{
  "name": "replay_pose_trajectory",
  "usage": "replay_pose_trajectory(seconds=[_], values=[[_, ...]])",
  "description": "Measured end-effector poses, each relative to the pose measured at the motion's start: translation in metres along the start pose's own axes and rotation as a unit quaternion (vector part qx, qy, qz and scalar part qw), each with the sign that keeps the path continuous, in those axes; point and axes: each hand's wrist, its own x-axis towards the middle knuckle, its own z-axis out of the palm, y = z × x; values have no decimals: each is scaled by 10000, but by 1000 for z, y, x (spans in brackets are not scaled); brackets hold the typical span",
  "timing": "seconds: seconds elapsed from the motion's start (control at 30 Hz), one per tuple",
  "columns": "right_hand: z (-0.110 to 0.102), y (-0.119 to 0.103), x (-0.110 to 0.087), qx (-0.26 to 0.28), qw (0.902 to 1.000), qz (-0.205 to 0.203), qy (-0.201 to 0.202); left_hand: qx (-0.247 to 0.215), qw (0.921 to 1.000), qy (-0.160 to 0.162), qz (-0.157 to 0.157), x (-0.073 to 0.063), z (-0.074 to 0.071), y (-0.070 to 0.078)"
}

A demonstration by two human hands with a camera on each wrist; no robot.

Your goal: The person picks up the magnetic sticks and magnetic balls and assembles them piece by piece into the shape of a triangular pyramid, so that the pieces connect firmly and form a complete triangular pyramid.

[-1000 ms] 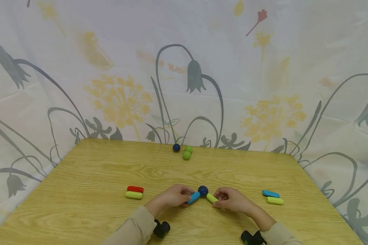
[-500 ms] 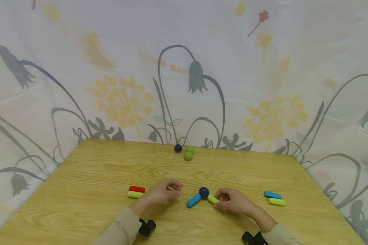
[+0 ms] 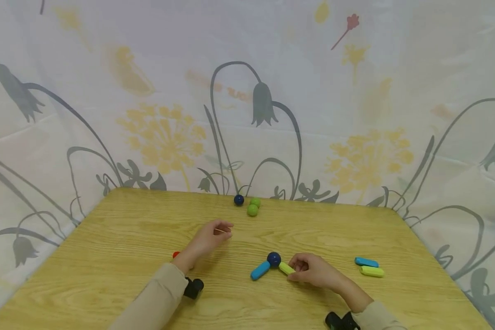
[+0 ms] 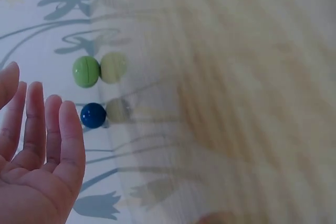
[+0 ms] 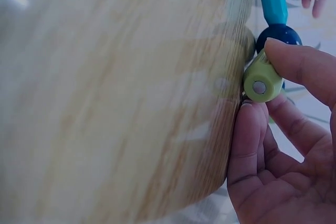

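Two bare hands work over a wood-grained desk [image 3: 86, 279], each arm coming from the near edge in a beige sleeve. The left arm reaches farther forward: the left hand [image 3: 210, 236] is extended towards the middle, its fingers lightly bent in the head view and, in its own wrist view, spread with gaps between them and the thumb apart, gripping nothing. It appears to hang just above the surface, though the angle makes that hard to confirm. Its wrist hides most of a red stick [image 3: 176, 254].

The right hand [image 3: 315, 270] sits lower, knuckles up, pinching a yellow-green stick [image 3: 287, 268] near its closer end between thumb and fingers; the wrist view shows a round silvery disc in that end. The stick's far end meets a dark blue ball [image 3: 274, 259], and a light blue stick [image 3: 260, 270] touches the same ball on its left side, so the three form a V opening towards the person.

Beyond the left hand, near the far edge, lie another dark blue ball [image 3: 239, 200] and two green balls [image 3: 252, 210]. To the right of the right hand, a loose blue stick [image 3: 366, 262] lies beside a loose yellow-green stick [image 3: 372, 272].
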Motion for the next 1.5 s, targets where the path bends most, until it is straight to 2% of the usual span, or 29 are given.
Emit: replay_pose_trajectory(seconds=[0.13, 0.23, 0.4, 0.5, 0.7, 0.93, 1.0, 1.2, 1.3, 1.4, 1.5], values=[[0, 1, 0, 50, 10000, 33, 34, 39, 9995, 295, 62, 20, 1, 0], [0, 1, 2, 65, 10000, 53, 32, 12, 9988, 490, -12, 33, 1, 0], [0, 0, 3, 63, 10000, -14, 28, 8, 9964, 847, -91, 51, -3, 2], [0, 0, 5, 67, 9999, -77, 40, 8, 9957, 914, -165, 60, -8, 4], [-3, 0, 8, 42, 9999, -115, 92, 100, 9970, 755, -125, 79, -17, 8], [-7, 2, 5, 173, 9998, -33, 137, 349, 9980, 509, 95, 105, -12, 4], [-7, 2, 4, 209, 9997, -24, 112, 381, 9983, 439, 72, 111, -10, 2], [-4, 2, 3, 402, 9992, 19, 29, 562, 9984, 14, -42, 120, -7, -4], [-2, 3, 2, 452, 9990, 34, 38, 651, 9977, -195, 80, 124, -3, -9], [-1, 4, 2, 474, 9989, 39, 18, 1008, 9939, -361, 273, 129, 2, -15], [-1, 5, 2, 471, 9989, 55, 17, 1351, 9897, -294, 369, 132, 7, -18]])
